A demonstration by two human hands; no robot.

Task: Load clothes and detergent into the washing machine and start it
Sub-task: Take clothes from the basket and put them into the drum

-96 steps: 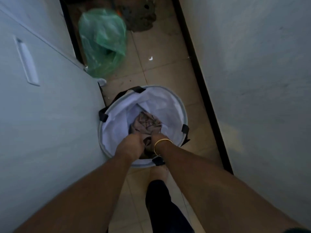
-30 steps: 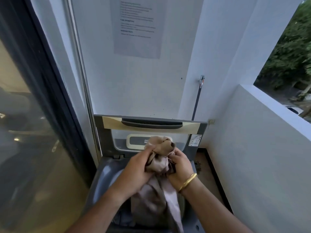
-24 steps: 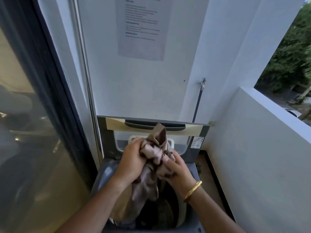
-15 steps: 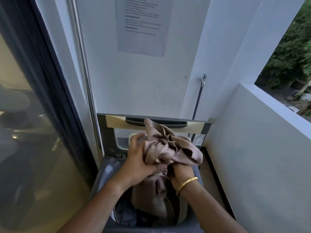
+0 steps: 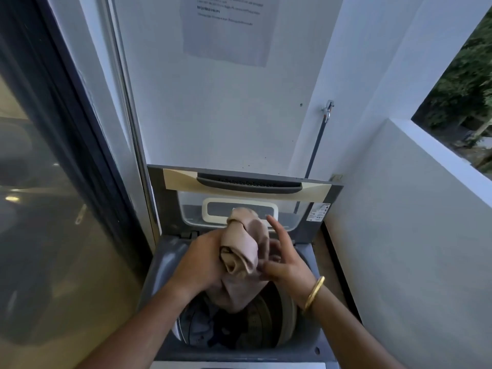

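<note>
A grey top-loading washing machine (image 5: 157, 272) stands below me with its lid (image 5: 245, 186) raised against the wall. Several dark and patterned clothes (image 5: 255, 323) lie in the drum. Bunched above the drum opening is a beige garment (image 5: 243, 251). My left hand (image 5: 201, 262) grips it from the left. My right hand (image 5: 286, 265), with a gold bangle on the wrist, touches its right side with the index finger lifted and the other fingers loose. No detergent is in view.
A dark-framed glass door (image 5: 53, 209) lines the left side. A low white balcony wall (image 5: 412, 235) runs along the right. A paper notice (image 5: 229, 27) hangs on the back wall, and a tap with a hose (image 5: 326, 113) sits at the corner.
I lifted the beige garment out of the laundry basket on the floor and brought it over the machine. In the last half second my right hand's fingers have loosened from the cloth.
</note>
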